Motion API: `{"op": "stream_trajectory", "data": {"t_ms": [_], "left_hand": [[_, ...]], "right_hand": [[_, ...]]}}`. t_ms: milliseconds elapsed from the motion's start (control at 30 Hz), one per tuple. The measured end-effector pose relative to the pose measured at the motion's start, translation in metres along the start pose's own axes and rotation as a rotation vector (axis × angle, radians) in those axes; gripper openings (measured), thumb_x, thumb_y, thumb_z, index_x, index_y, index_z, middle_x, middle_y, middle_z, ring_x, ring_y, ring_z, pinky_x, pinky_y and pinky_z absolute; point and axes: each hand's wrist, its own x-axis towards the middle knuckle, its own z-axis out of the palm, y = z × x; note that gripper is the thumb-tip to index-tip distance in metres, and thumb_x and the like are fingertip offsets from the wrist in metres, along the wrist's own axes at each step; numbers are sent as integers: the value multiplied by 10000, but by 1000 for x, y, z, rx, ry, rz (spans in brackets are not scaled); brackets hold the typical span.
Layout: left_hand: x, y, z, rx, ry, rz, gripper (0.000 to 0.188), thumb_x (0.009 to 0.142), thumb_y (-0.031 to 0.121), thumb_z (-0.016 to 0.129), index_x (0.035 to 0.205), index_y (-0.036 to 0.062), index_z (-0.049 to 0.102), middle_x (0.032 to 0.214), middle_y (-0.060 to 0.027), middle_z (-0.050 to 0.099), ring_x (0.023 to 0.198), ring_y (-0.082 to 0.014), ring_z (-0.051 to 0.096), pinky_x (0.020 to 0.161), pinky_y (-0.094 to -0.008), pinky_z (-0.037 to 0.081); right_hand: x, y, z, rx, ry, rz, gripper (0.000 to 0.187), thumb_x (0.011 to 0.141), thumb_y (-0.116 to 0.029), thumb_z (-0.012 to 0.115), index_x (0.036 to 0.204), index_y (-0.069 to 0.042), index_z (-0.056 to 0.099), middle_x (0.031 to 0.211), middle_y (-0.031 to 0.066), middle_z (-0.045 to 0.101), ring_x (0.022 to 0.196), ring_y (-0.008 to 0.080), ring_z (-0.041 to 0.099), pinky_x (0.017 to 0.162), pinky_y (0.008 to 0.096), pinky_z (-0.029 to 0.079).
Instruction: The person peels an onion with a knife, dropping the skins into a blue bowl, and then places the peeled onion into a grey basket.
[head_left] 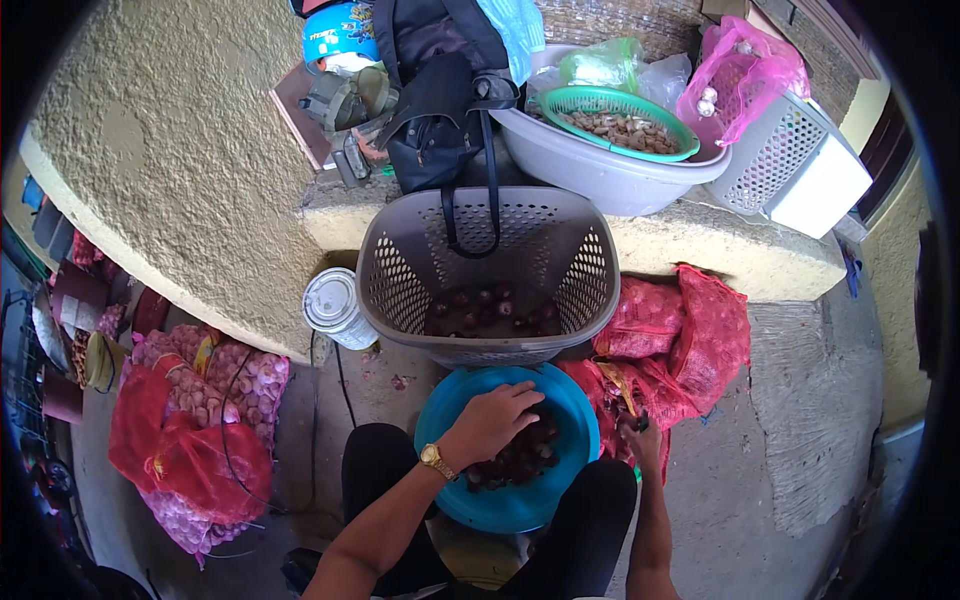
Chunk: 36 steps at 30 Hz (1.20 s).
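Between my knees stands a round blue basin with dark red onions inside. My left hand, a gold watch on its wrist, reaches over the basin. Its fingers are stretched out above the onions, and nothing shows in them. To the right of the basin, my right hand is closed around a small dark-handled tool, beside a red mesh sack. The tool's exact kind is hard to make out. Just beyond the basin, a grey perforated basket holds more onions at its bottom.
A lidded tin stands left of the basket. Farther left lie garlic-filled mesh sacks with a black cord across them. On the ledge are a black bag, a grey tub, a green strainer and a pink net bag.
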Motion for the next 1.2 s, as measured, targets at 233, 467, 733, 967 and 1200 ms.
{"op": "stream_trajectory", "data": {"t_ms": [233, 467, 733, 967, 1200], "left_hand": [[-1, 9, -5, -361, 41, 18, 660, 872, 243, 701, 1442, 100, 401, 1391, -173, 500, 1193, -325, 558, 999, -411, 454], [-2, 12, -2, -734, 189, -6, 792, 792, 124, 786, 1440, 63, 334, 1336, -150, 515, 1189, -240, 557, 1003, -392, 469], [-2, 14, 1, -727, 269, 80, 738, 768, 0, 772, 1390, 57, 378, 1261, -65, 531, 1146, -159, 546, 954, -310, 490], [-10, 7, -13, -716, 244, 27, 728, 783, -55, 724, 1435, 77, 428, 1445, -95, 450, 1137, -144, 542, 966, -274, 460], [-20, 7, -22, -338, 283, 210, 501, 920, -54, 519, 1405, 61, 478, 1493, -147, 407, 1210, -191, 554, 1012, -310, 449]], "right_hand": [[-81, -240, -56, 333, -390, -235, 415, 755, -189, 772, 1070, 42, 632, 929, 138, 686, 878, 193, 662, 806, 327, 501], [-117, -316, -40, 126, -396, -542, 448, 751, -249, 777, 1089, 12, 642, 950, 131, 685, 909, 220, 657, 838, 340, 498], [-133, -341, -30, 342, -524, -314, 467, 764, -232, 771, 1128, 28, 636, 1025, 122, 697, 947, 176, 648, 883, 329, 495], [-135, -332, -24, 439, -579, -346, 413, 820, -208, 753, 1141, 14, 620, 917, 43, 673, 664, 82, 584, 584, 249, 475], [-135, -310, -9, 789, -714, -106, 336, 897, -247, 692, 1128, -17, 613, 682, -54, 515, 517, 15, 398, 451, 197, 319]]}}
